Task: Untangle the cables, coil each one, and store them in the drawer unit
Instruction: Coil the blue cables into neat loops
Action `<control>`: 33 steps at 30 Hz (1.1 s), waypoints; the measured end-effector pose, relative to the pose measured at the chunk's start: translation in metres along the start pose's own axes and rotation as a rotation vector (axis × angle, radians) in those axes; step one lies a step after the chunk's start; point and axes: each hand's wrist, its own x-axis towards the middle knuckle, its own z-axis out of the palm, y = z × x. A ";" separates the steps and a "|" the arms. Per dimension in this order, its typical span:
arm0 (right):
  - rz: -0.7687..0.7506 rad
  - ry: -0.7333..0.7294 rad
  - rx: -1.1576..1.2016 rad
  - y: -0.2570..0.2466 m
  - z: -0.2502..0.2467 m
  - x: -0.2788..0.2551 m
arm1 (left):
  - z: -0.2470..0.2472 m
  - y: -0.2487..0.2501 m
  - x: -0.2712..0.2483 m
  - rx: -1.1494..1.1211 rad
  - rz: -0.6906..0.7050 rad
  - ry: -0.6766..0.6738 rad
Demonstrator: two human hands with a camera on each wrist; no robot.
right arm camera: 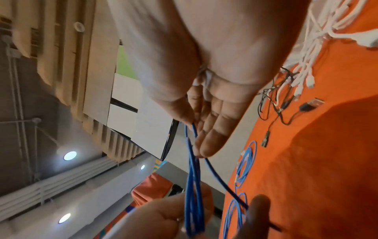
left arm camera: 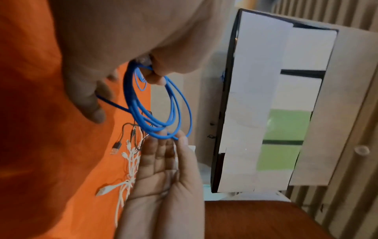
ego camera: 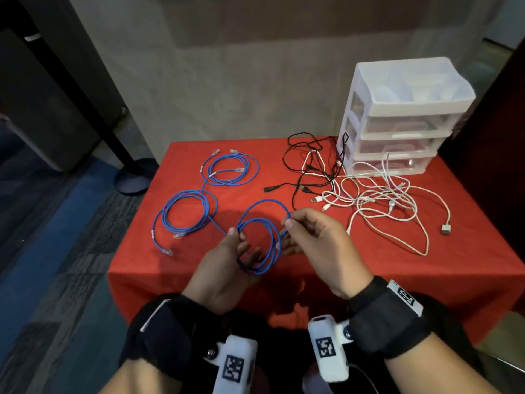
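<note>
A blue network cable (ego camera: pixel 260 240) hangs in several loops between my hands above the front of the red table (ego camera: pixel 199 268). My left hand (ego camera: pixel 240 241) grips the left side of that coil (left arm camera: pixel 161 105), fingers curled through the loops. My right hand (ego camera: pixel 287 225) pinches the right side of the loops between thumb and fingertips (right arm camera: pixel 201 150). One blue strand runs from my left hand back towards a coiled blue cable (ego camera: pixel 187 214) lying on the table. Another coiled blue cable (ego camera: pixel 231 169) lies farther back. The white drawer unit (ego camera: pixel 397 118) stands at the back right, drawers shut.
A tangle of black cables (ego camera: pixel 309 166) lies left of the drawer unit, and a tangle of white cables (ego camera: pixel 383 200) spreads in front of it. A black stand base (ego camera: pixel 133 177) sits on the floor beyond the table's left corner.
</note>
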 end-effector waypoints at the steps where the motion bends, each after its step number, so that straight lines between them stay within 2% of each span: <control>1: 0.018 -0.006 0.031 0.001 0.001 -0.002 | 0.002 0.000 0.001 0.012 -0.005 0.038; 5: 0.048 -0.030 0.072 0.005 0.000 -0.008 | 0.011 0.002 -0.001 0.072 0.104 0.081; 8: 0.055 -0.054 0.035 0.008 0.005 -0.013 | 0.012 -0.006 0.002 0.148 0.164 0.169; 10: 0.054 -0.098 -0.043 0.012 0.008 -0.015 | 0.005 -0.015 0.009 0.193 0.242 0.238; 14: 0.093 -0.235 -0.174 0.019 0.011 -0.015 | -0.001 -0.019 0.005 0.268 0.324 0.254; 17: 0.091 -0.328 -0.156 0.016 0.011 -0.016 | 0.001 -0.016 0.004 0.041 0.179 0.149; 19: 0.105 -0.359 -0.212 0.016 0.010 -0.017 | -0.002 -0.012 0.001 -0.047 0.155 0.076; 21: 0.130 -0.393 -0.350 0.015 0.006 -0.018 | -0.005 -0.011 -0.002 -0.002 0.255 0.034; 23: 0.117 -0.449 -0.452 0.016 0.000 -0.019 | -0.011 -0.010 -0.005 0.148 0.413 0.022; 25: 0.041 -0.433 -0.477 0.013 -0.005 -0.018 | -0.018 -0.006 -0.006 0.354 0.594 0.015; 27: -0.064 -0.278 -0.430 0.007 -0.007 -0.012 | -0.021 0.005 -0.012 0.549 0.780 -0.032; 29: -0.213 -0.125 -0.357 -0.009 -0.007 -0.005 | -0.020 0.016 -0.022 0.660 0.853 -0.111; 31: -0.431 -0.061 -0.492 -0.025 -0.007 0.003 | -0.018 0.023 -0.031 0.756 0.872 -0.221; 33: -0.599 -0.095 -0.780 -0.036 -0.006 0.011 | -0.015 0.030 -0.039 0.891 0.909 -0.299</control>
